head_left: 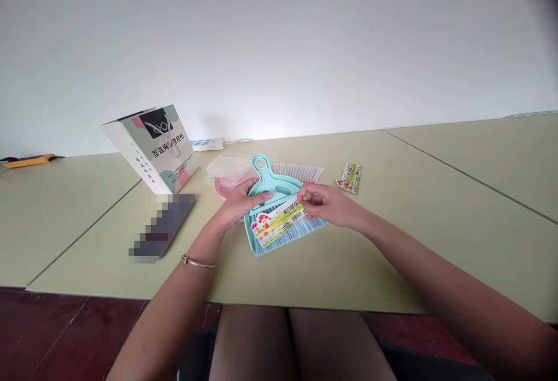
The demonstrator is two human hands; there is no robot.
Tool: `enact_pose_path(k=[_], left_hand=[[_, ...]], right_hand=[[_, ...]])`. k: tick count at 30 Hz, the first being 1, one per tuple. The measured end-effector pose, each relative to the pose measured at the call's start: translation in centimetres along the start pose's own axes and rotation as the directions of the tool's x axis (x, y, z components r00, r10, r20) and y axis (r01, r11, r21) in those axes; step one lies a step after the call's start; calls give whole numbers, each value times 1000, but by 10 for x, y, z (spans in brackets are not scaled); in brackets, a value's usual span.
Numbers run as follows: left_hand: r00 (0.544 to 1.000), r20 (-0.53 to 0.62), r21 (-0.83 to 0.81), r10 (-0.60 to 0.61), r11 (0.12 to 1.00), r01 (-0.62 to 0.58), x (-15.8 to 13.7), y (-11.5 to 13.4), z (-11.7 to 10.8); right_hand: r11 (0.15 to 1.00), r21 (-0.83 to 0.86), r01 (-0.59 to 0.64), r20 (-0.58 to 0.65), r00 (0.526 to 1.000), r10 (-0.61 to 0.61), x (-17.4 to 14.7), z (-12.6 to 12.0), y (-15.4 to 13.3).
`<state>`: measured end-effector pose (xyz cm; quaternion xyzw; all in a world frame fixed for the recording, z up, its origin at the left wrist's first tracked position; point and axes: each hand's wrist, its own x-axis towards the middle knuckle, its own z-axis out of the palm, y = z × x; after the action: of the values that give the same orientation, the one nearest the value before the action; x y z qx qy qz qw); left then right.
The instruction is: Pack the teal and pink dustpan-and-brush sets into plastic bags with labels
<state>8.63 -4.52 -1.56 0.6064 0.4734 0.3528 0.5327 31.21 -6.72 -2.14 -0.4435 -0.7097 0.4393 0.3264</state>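
Observation:
A mint-green dustpan with a small brush nested in it lies tilted over the table. My left hand is closed on its left side, thumb on top near the handle. Across the brush's bluish bristles lies a printed label card with red mushrooms on it. The fingers of my right hand are pinched at the card's right end. Just behind is a pink dustpan, partly hidden, with a white-bristled brush and a clear plastic bag.
A similar card lies on the table to the right. On the left stands a paper bag with rope handles, and a dark pixelated flat object is before it. A white packet and an orange object lie by the wall.

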Motion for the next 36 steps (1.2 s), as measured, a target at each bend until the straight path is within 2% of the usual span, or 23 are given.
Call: enact_pose_path(k=[4, 9, 11, 13, 14, 15, 17, 18, 19, 20, 21, 22, 23, 24, 25, 29, 32, 36], left_hand=[[999, 44, 32, -27, 999, 25, -3, 5, 1], [993, 112, 89, -19, 996, 9, -4, 3, 4], [995, 104, 106, 0, 994, -11, -4, 2, 4], [998, 50, 110, 34, 993, -40, -4, 2, 4], [999, 18, 97, 51, 994, -53, -5, 3, 5], [998, -14, 69, 63, 996, -62, -6, 4, 5], [995, -75, -26, 68, 997, -70, -7, 8, 8], [993, -100, -81, 66, 994, -75, -8, 10, 9], [990, -122, -132, 65, 988, -81, -8, 11, 11], [987, -144, -169, 66, 981, -91, -8, 12, 12], [984, -162, -193, 73, 976, -105, -8, 11, 13], [982, -171, -207, 84, 971, -119, -7, 10, 14], [980, -175, -216, 96, 967, -134, -5, 9, 15], [978, -176, -221, 109, 964, -148, -4, 6, 16], [976, -177, -225, 125, 961, -164, -2, 4, 17], [962, -208, -238, 176, 945, -224, 3, -2, 23], [947, -251, -165, 202, 955, -247, 3, -3, 28], [925, -292, 41, 242, 970, -240, 1, -3, 34]], right_hand=[[997, -72, 12, -46, 999, -16, 0, -1, -2], [996, -92, 20, -30, 999, -23, 0, 2, -1], [996, -85, 39, -39, 998, -42, -1, 3, -2], [991, -98, 96, -126, 986, -108, -2, 4, -3], [984, -114, 137, -231, 960, -160, -2, 4, -4], [975, -136, 176, -372, 903, -215, -3, 4, -5], [966, -147, 215, -643, 721, -258, -2, 4, -7], [971, -95, 217, -713, 666, -219, -2, 4, -8], [977, 18, 213, -720, 681, -135, -1, 4, -8], [964, 186, 188, -657, 754, -20, -1, 4, -7], [917, 377, 131, -529, 843, 98, 1, 4, -6], [837, 545, 50, -372, 909, 188, 2, 5, -5], [747, 664, -30, -233, 941, 245, 3, 5, -3], [671, 737, -88, -141, 950, 279, 5, 4, -2], [617, 779, -112, -107, 945, 307, 7, 4, 0], [501, 865, -18, -200, 904, 378, 12, 4, 5], [481, 877, 8, -194, 921, 338, 12, 12, 5], [481, 877, 1, -177, 931, 319, 10, 31, 4]])
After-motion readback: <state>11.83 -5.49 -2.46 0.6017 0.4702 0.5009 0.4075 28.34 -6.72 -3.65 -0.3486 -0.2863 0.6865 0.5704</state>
